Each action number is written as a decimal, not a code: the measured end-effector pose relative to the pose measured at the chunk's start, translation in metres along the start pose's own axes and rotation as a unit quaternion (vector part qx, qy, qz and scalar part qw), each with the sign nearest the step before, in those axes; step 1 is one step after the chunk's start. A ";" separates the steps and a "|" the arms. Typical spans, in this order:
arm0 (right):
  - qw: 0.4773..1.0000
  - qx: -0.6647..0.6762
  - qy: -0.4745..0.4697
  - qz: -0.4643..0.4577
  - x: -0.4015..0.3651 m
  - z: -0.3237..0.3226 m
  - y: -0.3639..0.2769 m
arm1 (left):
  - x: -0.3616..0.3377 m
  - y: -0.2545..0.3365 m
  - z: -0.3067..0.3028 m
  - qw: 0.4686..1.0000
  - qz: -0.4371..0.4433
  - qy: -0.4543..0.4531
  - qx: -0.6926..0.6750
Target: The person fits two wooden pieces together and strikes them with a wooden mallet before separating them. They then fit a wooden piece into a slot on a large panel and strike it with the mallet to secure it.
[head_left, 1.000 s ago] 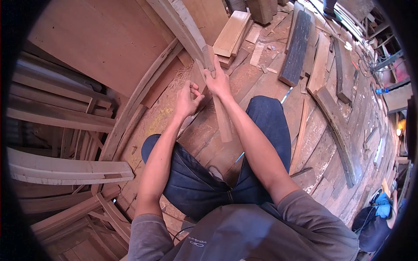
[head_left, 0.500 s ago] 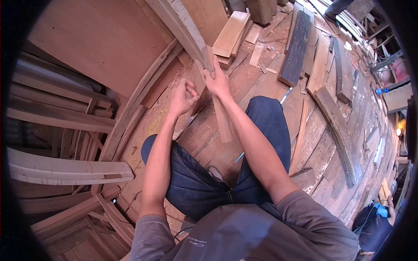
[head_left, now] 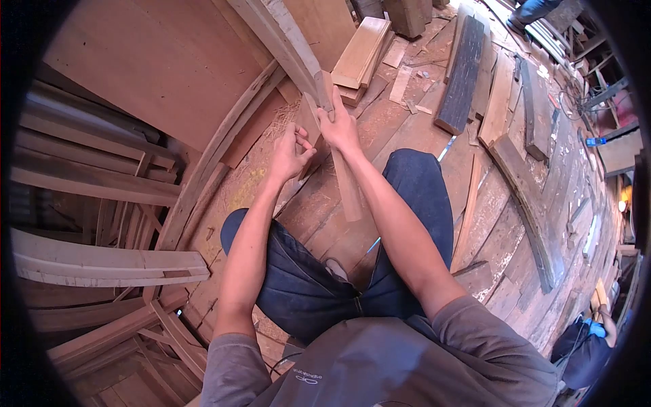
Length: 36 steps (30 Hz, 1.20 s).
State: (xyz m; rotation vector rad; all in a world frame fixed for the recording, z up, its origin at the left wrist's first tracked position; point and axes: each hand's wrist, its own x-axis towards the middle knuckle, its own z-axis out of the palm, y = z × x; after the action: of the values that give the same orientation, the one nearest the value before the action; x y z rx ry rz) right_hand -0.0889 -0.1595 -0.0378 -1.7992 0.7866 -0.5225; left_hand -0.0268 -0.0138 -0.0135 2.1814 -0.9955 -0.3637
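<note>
My right hand (head_left: pixel 339 129) is closed around a narrow wooden strip (head_left: pixel 346 186), its index finger stretched along the wood. The strip's top lies against the end of a long wooden beam (head_left: pixel 288 44) that slopes in from the top. To the left, my left hand (head_left: pixel 290 154) is held with its fingers curled toward the thumb, apart from the strip. Whatever it may pinch is too small or hidden to tell. Beneath both hands are floor planks with wood shavings (head_left: pixel 281 125).
Stacked boards (head_left: pixel 361 54) lie beyond my right hand. A dark timber (head_left: pixel 461 74) and a curved timber (head_left: pixel 522 203) lie on the floor at right. Wooden frames and another beam (head_left: pixel 108 261) stand at left. Another person (head_left: pixel 580 349) is at the lower right; another's leg (head_left: pixel 532 12) shows at top right.
My left hand has shifted slightly, its fingers a little more raised. My right hand and the strip stay nearly still. The person at lower right and the leg at top right have moved slightly.
</note>
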 end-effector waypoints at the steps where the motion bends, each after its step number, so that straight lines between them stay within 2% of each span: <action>1: 1.000 0.000 0.001 0.000 0.000 -0.001 -0.001 | 0.001 -0.002 0.001 1.000 0.002 -0.001 -0.001; 6: 1.000 0.001 0.008 -0.009 0.002 0.003 0.004 | 0.003 -0.013 -0.005 0.999 0.045 -0.012 -0.004; 9: 1.000 0.013 0.007 -0.010 0.002 0.003 0.005 | 0.005 -0.017 -0.010 0.999 0.036 0.010 0.006; 15: 0.999 0.016 -0.025 -0.016 -0.001 0.001 -0.002 | 0.007 -0.011 -0.004 0.989 0.112 0.096 0.012; 18: 0.997 0.012 -0.061 -0.043 -0.007 0.003 -0.007 | 0.010 -0.016 -0.006 0.986 0.092 0.105 0.090; 20: 0.995 0.006 -0.070 -0.067 -0.011 0.008 -0.008 | 0.011 -0.018 -0.011 0.989 0.073 0.070 0.106; 21: 0.994 0.033 -0.094 -0.044 -0.013 0.005 -0.013 | 0.010 -0.017 -0.014 0.990 0.064 0.052 0.114; 27: 0.992 0.043 -0.062 -0.106 -0.007 0.013 -0.001 | 0.005 -0.011 -0.032 0.987 0.043 0.034 0.150; 30: 0.993 0.046 -0.057 -0.091 -0.005 0.015 0.000 | 0.010 -0.025 -0.042 0.997 0.073 0.009 -0.013; 33: 0.993 0.058 -0.084 -0.065 -0.006 0.012 -0.001 | 0.008 -0.035 -0.049 0.995 0.058 0.053 -0.062; 36: 0.993 0.027 -0.078 -0.086 -0.008 0.012 -0.005 | 0.005 -0.026 -0.059 0.996 -0.032 0.088 0.010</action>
State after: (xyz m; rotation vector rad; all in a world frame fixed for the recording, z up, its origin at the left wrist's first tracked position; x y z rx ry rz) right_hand -0.0856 -0.1448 -0.0374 -1.8418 0.5084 -0.5021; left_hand 0.0211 0.0233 0.0106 2.2246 -0.8373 -0.1886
